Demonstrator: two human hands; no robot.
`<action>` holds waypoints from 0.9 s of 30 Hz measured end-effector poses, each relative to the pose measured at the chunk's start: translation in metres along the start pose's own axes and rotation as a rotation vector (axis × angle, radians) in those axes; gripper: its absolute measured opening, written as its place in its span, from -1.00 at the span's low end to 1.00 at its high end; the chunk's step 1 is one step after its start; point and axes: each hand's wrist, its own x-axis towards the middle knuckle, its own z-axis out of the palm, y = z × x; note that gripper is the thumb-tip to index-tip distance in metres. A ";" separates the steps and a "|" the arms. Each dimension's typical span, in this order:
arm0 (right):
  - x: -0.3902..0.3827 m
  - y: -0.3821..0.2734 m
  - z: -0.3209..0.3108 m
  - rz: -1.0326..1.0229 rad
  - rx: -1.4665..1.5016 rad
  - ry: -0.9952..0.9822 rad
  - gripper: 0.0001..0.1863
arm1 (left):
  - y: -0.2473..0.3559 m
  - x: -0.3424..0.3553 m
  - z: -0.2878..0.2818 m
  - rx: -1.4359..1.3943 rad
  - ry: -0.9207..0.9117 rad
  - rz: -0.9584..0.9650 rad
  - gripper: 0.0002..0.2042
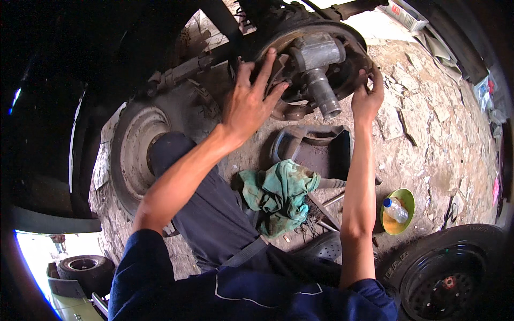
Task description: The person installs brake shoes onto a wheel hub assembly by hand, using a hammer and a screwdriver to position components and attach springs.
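Note:
A rusty round brake assembly [286, 111] hangs at the top centre, with a grey cast housing [316, 51] and a bare metal spindle [321, 91] sticking out toward me. My left hand [251, 99] lies against its left side, fingers spread, fingertips on the dark curved parts. My right hand [367, 99] is closed on the right edge of the round plate, thumb and fingers curled round it. What lies behind my fingertips is partly hidden.
Below are a dark pan [316, 150], green rag [278, 192], metal tools [334, 199] and green bowl [400, 220] holding a plastic bottle [395, 209]. A mounted wheel [136, 152] stands left beside my knee, a loose tyre [407, 257] lower right. Dark vehicle bodywork fills the upper left.

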 end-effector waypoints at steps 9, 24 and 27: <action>-0.004 -0.001 0.009 0.036 0.023 -0.011 -0.57 | -0.008 -0.002 0.000 -0.072 -0.008 -0.037 -0.30; 0.009 0.003 0.003 -0.007 -0.035 -0.023 -0.64 | -0.006 -0.001 0.007 -0.119 0.044 -0.054 -0.37; 0.006 0.007 0.004 0.015 0.021 0.017 -0.63 | -0.004 -0.001 0.006 -0.071 0.047 -0.052 -0.42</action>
